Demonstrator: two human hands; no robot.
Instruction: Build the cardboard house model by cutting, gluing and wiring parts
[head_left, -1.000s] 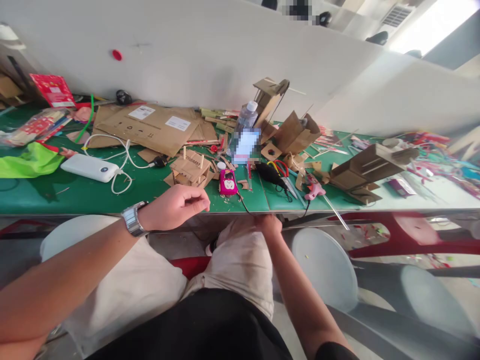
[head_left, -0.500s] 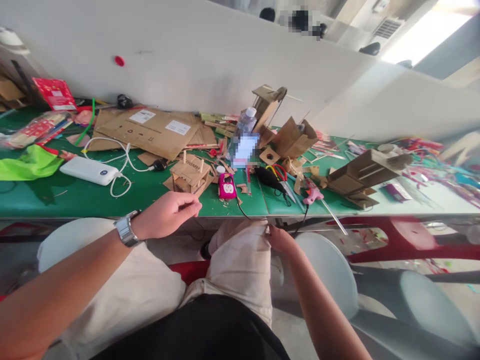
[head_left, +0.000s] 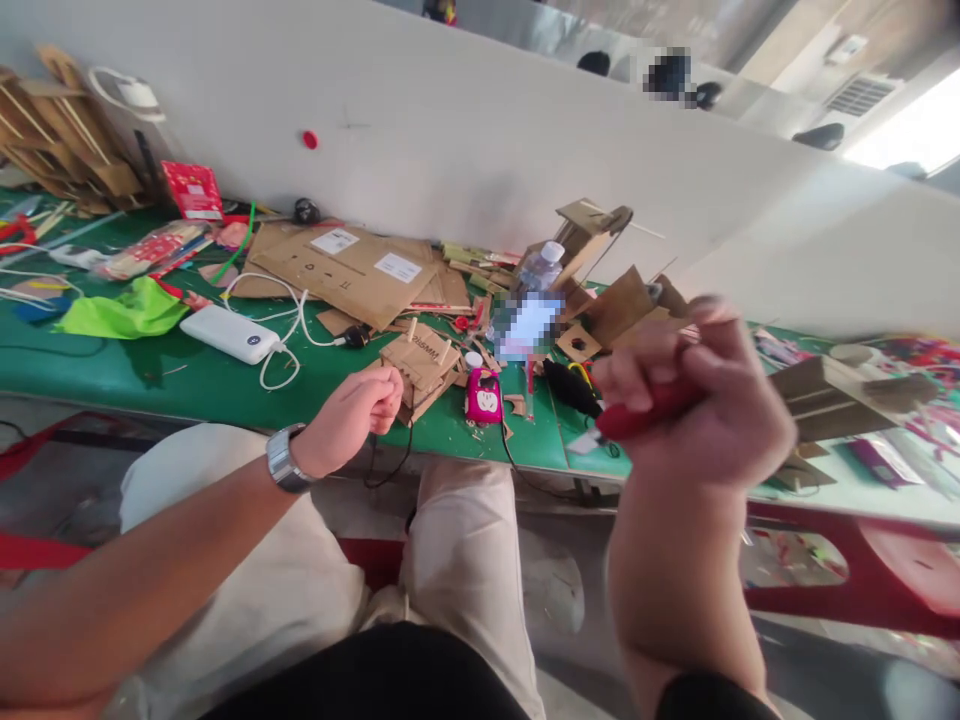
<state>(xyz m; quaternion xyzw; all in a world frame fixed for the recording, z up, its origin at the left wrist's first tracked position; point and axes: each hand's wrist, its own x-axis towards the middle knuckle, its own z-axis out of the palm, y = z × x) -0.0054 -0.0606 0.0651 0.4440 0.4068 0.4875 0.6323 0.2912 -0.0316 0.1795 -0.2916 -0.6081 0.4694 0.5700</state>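
Observation:
My left hand (head_left: 358,412) is closed, fingers curled, at the table's front edge beside a small cardboard box (head_left: 420,362) with wooden sticks poking up through its top. Whatever those fingers may hold is hidden. Raised over the right part of the table, my right hand (head_left: 697,400) is slightly blurred and wrapped around a red-handled knife (head_left: 637,421). Its short pale blade points left and down. Between the hands sits a pink socket block (head_left: 482,397) with a black cord. A black-handled tool (head_left: 570,387) lies left of the knife.
A white power bank (head_left: 229,335) with a white cable and flattened cardboard (head_left: 337,275) lie on the left. Behind stand a clear bottle (head_left: 541,268) and a screen, blurred out. A cardboard structure (head_left: 847,395) leans at right. A red stool (head_left: 892,570) is below the table's right side.
My right hand has come up from beside my knee, and the red-handled knife now shows in it. My left hand stays near the cardboard box, its fingers more curled. The view has shifted left.

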